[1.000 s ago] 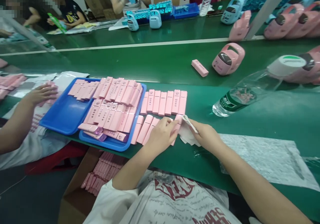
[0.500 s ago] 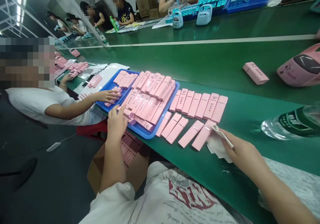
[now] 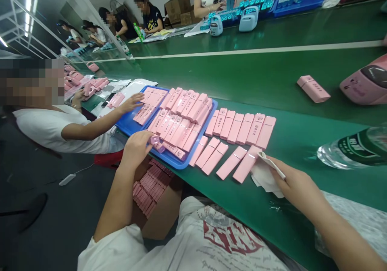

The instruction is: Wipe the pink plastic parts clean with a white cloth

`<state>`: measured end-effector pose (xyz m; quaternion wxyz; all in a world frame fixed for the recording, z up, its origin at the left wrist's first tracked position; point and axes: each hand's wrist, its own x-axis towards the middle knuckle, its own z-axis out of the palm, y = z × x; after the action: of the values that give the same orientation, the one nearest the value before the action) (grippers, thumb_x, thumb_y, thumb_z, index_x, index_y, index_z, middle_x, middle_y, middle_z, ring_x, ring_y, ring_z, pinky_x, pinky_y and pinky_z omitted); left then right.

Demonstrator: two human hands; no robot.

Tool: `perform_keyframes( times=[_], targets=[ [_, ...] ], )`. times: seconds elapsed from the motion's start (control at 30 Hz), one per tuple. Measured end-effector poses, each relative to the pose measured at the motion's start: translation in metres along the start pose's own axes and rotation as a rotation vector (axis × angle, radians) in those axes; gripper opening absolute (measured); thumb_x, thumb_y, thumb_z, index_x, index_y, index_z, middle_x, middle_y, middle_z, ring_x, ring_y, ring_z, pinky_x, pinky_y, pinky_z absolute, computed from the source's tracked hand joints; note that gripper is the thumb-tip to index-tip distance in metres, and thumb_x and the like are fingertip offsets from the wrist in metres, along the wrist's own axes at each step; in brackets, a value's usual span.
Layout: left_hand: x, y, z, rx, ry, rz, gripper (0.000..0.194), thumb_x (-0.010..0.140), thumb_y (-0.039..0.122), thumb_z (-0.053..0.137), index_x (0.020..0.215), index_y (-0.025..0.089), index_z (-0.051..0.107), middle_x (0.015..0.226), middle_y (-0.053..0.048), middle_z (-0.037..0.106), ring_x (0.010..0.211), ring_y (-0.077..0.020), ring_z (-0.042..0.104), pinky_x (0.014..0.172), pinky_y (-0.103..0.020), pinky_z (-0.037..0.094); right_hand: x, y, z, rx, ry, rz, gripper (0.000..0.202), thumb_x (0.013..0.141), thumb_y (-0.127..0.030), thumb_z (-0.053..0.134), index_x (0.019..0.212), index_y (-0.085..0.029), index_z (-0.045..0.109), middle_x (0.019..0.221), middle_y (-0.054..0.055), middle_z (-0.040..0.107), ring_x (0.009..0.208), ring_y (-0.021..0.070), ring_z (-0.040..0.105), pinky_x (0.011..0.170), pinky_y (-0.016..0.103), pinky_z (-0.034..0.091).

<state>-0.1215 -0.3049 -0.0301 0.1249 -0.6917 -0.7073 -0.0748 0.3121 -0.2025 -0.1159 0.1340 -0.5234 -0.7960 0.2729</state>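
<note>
While my left hand (image 3: 136, 145) is at the near left corner of the loaded blue tray (image 3: 181, 167), its fingers close narrowly on one purple-ended pink case (image 3: 155, 140); a second of the kind lies just beside it.

Right hand (image 3: 292, 182): grip narrow, holding a folded white cloth (image 3: 267, 176), which touches the rightmost piece of the near row (image 3: 247, 164).

Near row: five pink cases, slanted on the green tabletop (image 3: 248, 206), a gap between third and fourth.
Far row (image 3: 246, 129): seven pink cases, side by side, some with a line of small round marks.
Loaded blue tray: pink cases stacked in two main banks.
Second blue tray (image 3: 125, 122): adjoining on the left, partly filled, a co-worker's hand (image 3: 133, 101) at it.
Cardboard box (image 3: 165, 222): below the table edge, pink pieces inside.
Single pink case (image 3: 313, 88): alone beyond the rows, near a rounded pink casing (image 3: 367, 79).
Clear bottle (image 3: 353, 148): one, green label, lying at right, its cap end out of view.
</note>
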Motion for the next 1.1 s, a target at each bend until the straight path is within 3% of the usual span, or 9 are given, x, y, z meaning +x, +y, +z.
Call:
perform_keyframes(
  times=[0.13,0.23,0.37,0.47,0.6,0.77,0.87,0.97,1.1],
  targets=[
    [0.001,0.016,-0.015,-0.301,0.296,-0.167,0.034,0.076,0.029,0.067,0.105,0.019,0.053,0.109,-0.011,0.067,0.104,-0.0265,0.063,0.088,-0.039,0.049,0.001,0.001,0.0,0.116,0.038,0.006,0.048,0.09,-0.044,0.033,0.118,-0.023,0.064,0.089,0.006,0.073,0.058,0.0215,0.066,0.048,0.031,0.051],
    [0.017,0.045,-0.018,-0.8,0.472,-0.093,0.037,0.074,0.023,0.07,0.102,0.021,0.047,0.096,-0.006,0.069,0.09,-0.0228,0.068,0.078,-0.036,0.053,0.002,0.002,0.002,0.167,0.083,-0.009,0.048,0.09,-0.047,0.033,0.115,-0.022,0.065,0.092,0.007,0.073,0.068,0.0242,0.069,0.05,0.03,0.051],
    [0.053,0.105,-0.008,-1.277,0.497,0.029,0.036,0.074,0.028,0.072,0.102,0.022,0.051,0.077,0.001,0.066,0.07,-0.0172,0.068,0.068,-0.033,0.054,0.003,0.003,0.0,0.219,0.216,-0.026,0.047,0.09,-0.047,0.035,0.114,-0.021,0.065,0.098,0.009,0.072,0.075,0.0257,0.069,0.054,0.031,0.052],
    [0.076,0.157,0.004,-1.617,0.311,0.031,0.031,0.08,0.042,0.065,0.1,0.021,0.056,0.07,0.002,0.061,0.059,-0.0136,0.063,0.056,-0.026,0.051,0.004,0.003,-0.006,0.295,0.391,-0.022,0.045,0.09,-0.045,0.037,0.113,-0.019,0.065,0.104,0.01,0.071,0.083,0.0266,0.069,0.063,0.033,0.054],
    [0.094,0.22,0.014,-2.026,-0.204,-0.144,0.052,0.081,0.064,0.052,0.106,0.019,0.058,0.068,0.001,0.057,0.047,-0.0099,0.054,0.044,-0.022,0.043,0.005,0.003,-0.011,0.451,0.558,0.018,0.046,0.089,-0.047,0.043,0.117,-0.017,0.063,0.108,0.011,0.069,0.096,0.0274,0.066,0.074,0.036,0.055],
    [0.093,0.263,0.03,-2.186,-0.721,-0.3,0.071,0.077,0.077,0.04,0.112,0.016,0.057,0.078,-0.004,0.062,0.06,-0.0155,0.06,0.056,-0.028,0.049,0.002,-0.002,-0.013,0.608,0.673,0.05,0.044,0.092,-0.045,0.042,0.12,-0.017,0.06,0.107,0.011,0.069,0.101,0.0272,0.065,0.081,0.038,0.056],
    [0.088,0.269,0.038,-2.186,-0.861,-0.383,0.076,0.077,0.079,0.036,0.116,0.017,0.057,0.083,-0.007,0.065,0.073,-0.0206,0.064,0.064,-0.031,0.051,-0.004,-0.016,-0.01,0.477,0.59,-0.363,0.04,0.095,-0.034,0.038,0.127,-0.017,0.054,0.131,0.011,0.057,0.128,0.0232,0.048,0.103,0.039,0.045],
    [0.087,0.265,0.038,-2.144,-0.921,-0.488,0.084,0.077,0.081,0.029,0.124,0.015,0.053,0.093,-0.011,0.067,0.088,-0.0256,0.065,0.073,-0.034,0.052,-0.011,-0.032,0.0,0.174,0.407,-0.8,0.035,0.095,-0.023,0.038,0.124,-0.014,0.056,0.134,0.01,0.055,0.139,0.0171,0.03,0.116,0.041,0.027],
    [0.089,0.257,0.036,-2.05,-0.809,-0.484,0.096,0.071,0.088,0.018,0.123,0.016,0.054,0.091,-0.011,0.067,0.085,-0.0261,0.065,0.069,-0.036,0.053,-0.011,-0.034,0.008,-0.015,0.308,-0.94,0.036,0.095,-0.014,0.032,0.121,-0.013,0.058,0.132,0.006,0.056,0.137,0.0117,0.034,0.118,0.035,0.021]
  ],
)
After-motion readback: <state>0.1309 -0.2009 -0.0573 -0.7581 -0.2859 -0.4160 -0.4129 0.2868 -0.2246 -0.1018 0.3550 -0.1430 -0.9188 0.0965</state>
